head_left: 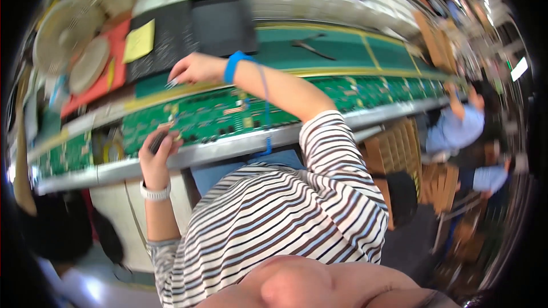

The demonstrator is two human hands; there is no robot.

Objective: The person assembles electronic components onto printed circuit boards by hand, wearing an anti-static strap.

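1. Nearest, 12 o'clock from torso: metal rail [228, 149], running L–R along near edge of green circuit boards [220, 120].
2. 10 o'clock: L hand [155, 157], white wristband [155, 192] on wrist, at boards' near edge; fingers curled round a dark obj. [158, 142], kind unclear.
3. 11–12 o'clock: boards w/ many small comps., lying flat in a row behind rail.
4. 11 o'clock, farther: R hand [200, 69] above boards' far edge; thumb + fingertips pinching a small silvery part [172, 83], blurred. Blue wrist strap [230, 67] on that arm; its cord [268, 108] drops to rail.
5. 11 o'clock, beyond R hand: black tray [162, 51] w/ yellow note [139, 42] on it; red tray [94, 90] at 10.
6. Approx. 12–1 o'clock: dark-handled hand tool [314, 49] on green surface [337, 45] past boards.
7. 10–11 o'clock, farther: fan [65, 37].
8. 2 o'clock, far: co-worker [456, 125], lt.-blue top, at same line.
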